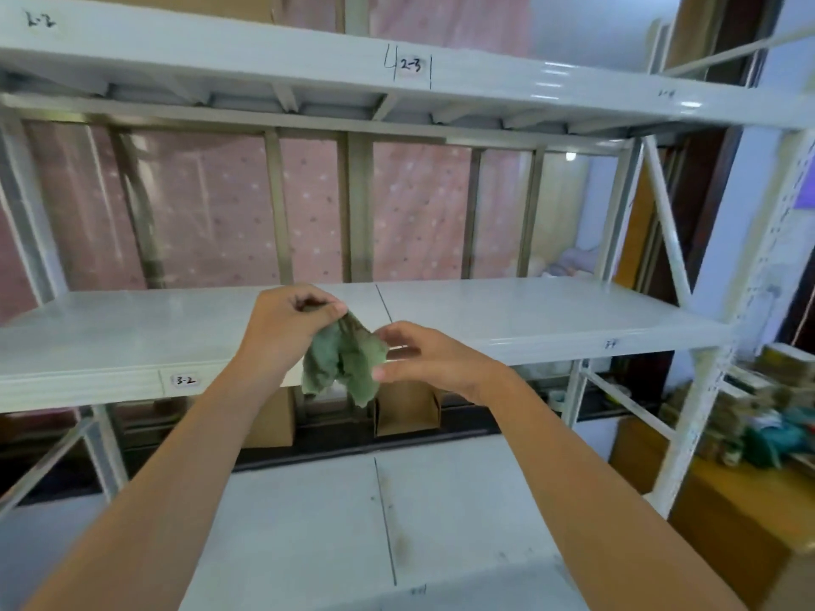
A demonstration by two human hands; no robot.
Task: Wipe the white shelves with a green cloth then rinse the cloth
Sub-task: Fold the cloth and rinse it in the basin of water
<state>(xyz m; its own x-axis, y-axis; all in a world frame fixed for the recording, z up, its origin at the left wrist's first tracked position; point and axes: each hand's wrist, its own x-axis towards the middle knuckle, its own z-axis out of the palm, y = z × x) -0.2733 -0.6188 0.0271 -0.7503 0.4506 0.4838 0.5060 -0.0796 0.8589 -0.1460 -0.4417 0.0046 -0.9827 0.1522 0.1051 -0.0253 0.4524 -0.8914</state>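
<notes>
A crumpled green cloth [342, 361] hangs in the air in front of the middle white shelf [529, 315]. My left hand [286, 324] pinches the cloth's top edge between thumb and fingers. My right hand [419, 357] holds the cloth's right side, with the fingers curled around it. Both hands are level with the front edge of the middle shelf. An upper white shelf [264, 55] runs above, marked 2-3. A lower white shelf [308, 522] lies under my forearms.
White uprights [705, 368] and a diagonal brace stand at the right end of the rack. Cardboard boxes [405, 412] sit behind, below the middle shelf. A wooden cabinet with clutter [749, 434] is at the far right. Pink dotted fabric hangs behind.
</notes>
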